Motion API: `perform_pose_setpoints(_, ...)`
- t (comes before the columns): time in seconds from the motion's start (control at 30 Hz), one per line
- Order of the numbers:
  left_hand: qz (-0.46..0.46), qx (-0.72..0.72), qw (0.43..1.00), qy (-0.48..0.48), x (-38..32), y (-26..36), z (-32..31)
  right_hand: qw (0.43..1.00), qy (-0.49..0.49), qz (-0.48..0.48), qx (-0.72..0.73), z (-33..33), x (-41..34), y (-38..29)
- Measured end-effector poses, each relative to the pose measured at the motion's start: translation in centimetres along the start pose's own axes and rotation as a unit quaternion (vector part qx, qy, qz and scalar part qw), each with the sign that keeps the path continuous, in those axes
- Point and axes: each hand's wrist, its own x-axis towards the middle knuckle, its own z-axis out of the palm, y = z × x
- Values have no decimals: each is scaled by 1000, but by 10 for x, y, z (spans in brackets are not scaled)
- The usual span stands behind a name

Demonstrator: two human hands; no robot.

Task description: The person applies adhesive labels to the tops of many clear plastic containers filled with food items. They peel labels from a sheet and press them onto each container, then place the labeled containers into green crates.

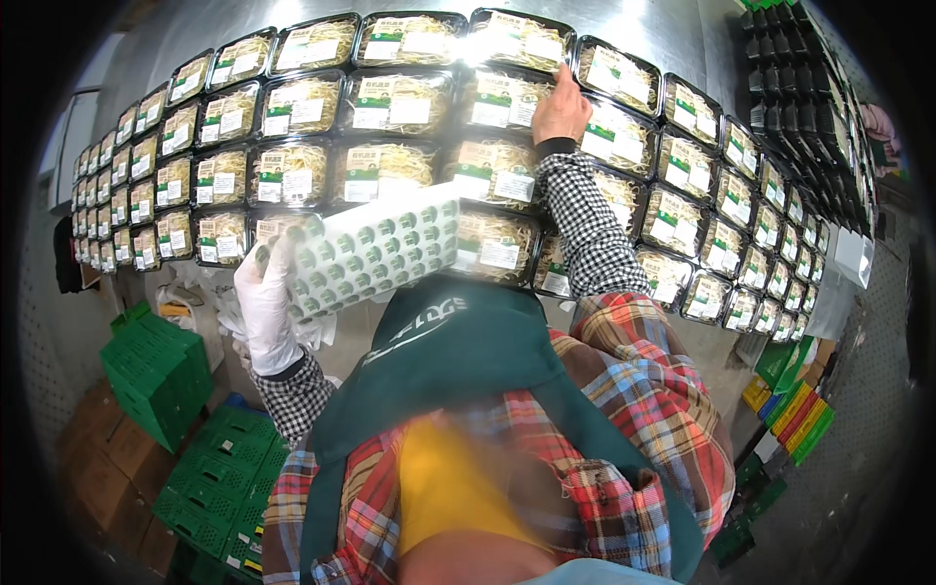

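My left hand (pixel 265 314), in a white glove, grips the left end of a sheet of round green stickers (pixel 373 252). The sheet slants over the nearest row of black plastic trays of bean sprouts. Farther forward, my bare right hand (pixel 561 110) reaches over the trays, its extended index finger at the near right corner of a back-row tray of sprouts (pixel 521 38). Whether a sticker is under that fingertip cannot be made out. Beneath the hand lies another labelled tray (pixel 504 99). My right sleeve covers parts of several trays.
Rows of labelled sprout trays fill much of the metal table (pixel 680 29). Stacked black trays (pixel 804 110) stand at the right. Green crates (pixel 157 373) sit on the floor at left, near cardboard boxes (pixel 110 453). Coloured crates (pixel 793 417) are at lower right.
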Motion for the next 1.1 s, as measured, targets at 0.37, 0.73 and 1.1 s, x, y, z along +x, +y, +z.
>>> perform_pose_setpoints(0.37,7,-64,995,76,-7,-17,-30,984,-1,174,49,60,95,17)
perform_pose_setpoints(0.73,4,-48,995,86,-8,-5,-5,963,-60,124,230,78,95,-64)
perform_pose_setpoints(1.1,15,7,998,54,-16,-6,-16,974,-189,119,-43,93,80,-159)
